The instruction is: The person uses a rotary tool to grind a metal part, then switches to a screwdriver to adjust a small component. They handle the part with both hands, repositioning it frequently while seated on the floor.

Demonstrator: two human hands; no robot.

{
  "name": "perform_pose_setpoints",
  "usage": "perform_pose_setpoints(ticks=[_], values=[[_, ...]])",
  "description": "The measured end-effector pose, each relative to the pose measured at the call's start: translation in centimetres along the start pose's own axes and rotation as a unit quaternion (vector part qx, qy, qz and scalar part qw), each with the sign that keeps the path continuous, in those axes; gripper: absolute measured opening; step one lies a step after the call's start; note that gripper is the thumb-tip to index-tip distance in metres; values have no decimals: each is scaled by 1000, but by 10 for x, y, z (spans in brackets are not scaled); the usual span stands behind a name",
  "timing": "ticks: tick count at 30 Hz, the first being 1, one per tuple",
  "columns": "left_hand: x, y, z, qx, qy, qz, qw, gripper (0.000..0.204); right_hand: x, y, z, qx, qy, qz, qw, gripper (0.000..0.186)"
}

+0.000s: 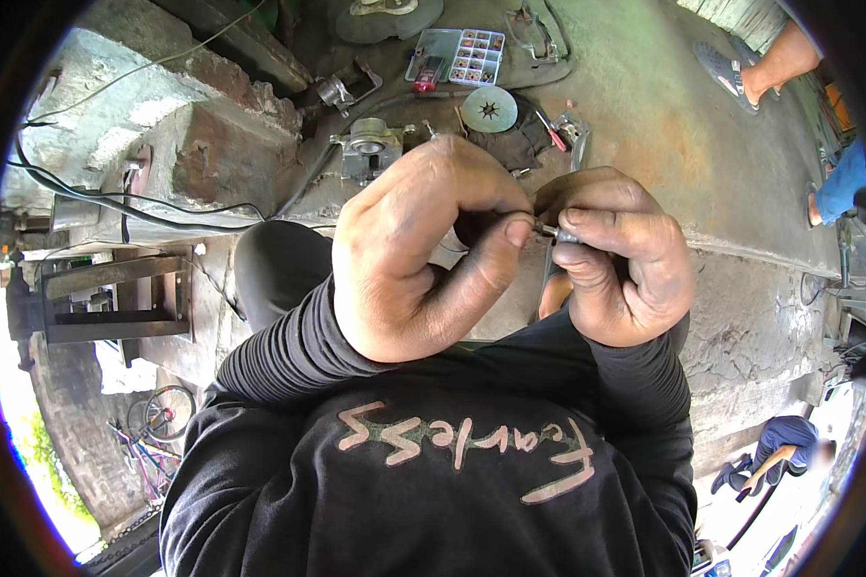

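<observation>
Both of my hands are raised near the middle, fingertips almost meeting around a small metal part (566, 236) with a thin shank. My left hand (414, 260) is curled, thumb and fingers pinched at the shank's left end. My right hand (625, 269) grips the wider silver end between thumb and finger. Behind them on the concrete are a metal caliper-like housing (369, 144), a pale green disc (488, 111) with a star-shaped centre and a red-handled tool (553, 133).
A compartment box (476, 56), another metal housing (342, 91) and cables (144, 204) lie around. A steel frame (115, 327) and bicycle (164, 413) are left. Other people's legs (770, 67) and jeans (837, 188) show upper right; a person (779, 452) bends low at lower right.
</observation>
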State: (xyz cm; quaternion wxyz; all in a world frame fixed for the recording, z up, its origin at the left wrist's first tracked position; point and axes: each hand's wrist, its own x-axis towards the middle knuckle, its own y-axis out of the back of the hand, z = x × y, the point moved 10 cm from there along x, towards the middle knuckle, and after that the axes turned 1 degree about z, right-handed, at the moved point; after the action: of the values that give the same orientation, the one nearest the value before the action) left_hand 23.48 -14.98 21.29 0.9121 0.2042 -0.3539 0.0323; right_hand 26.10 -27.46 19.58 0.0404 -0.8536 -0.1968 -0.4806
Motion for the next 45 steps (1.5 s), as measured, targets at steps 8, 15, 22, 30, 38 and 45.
perform_pose_setpoints(ticks=[8,15,22,30,38,45], values=[[-17,-5,-48,-327,248,92,907,9,-3,5,5,68,-17,42,997,19],[-16,0,-54,-320,236,44,917,7,-8,11,18,118,-62,78,988,16],[-19,0,-45,-189,222,-16,956,34,-7,15,23,115,-63,76,989,14],[-2,-11,-10,9,23,-110,994,38,-5,10,18,88,-50,55,993,15],[2,0,7,91,-51,-34,994,27,-2,4,12,54,-32,8,998,18],[3,0,2,68,0,-46,997,19,-1,1,9,19,-19,3,1000,18]])
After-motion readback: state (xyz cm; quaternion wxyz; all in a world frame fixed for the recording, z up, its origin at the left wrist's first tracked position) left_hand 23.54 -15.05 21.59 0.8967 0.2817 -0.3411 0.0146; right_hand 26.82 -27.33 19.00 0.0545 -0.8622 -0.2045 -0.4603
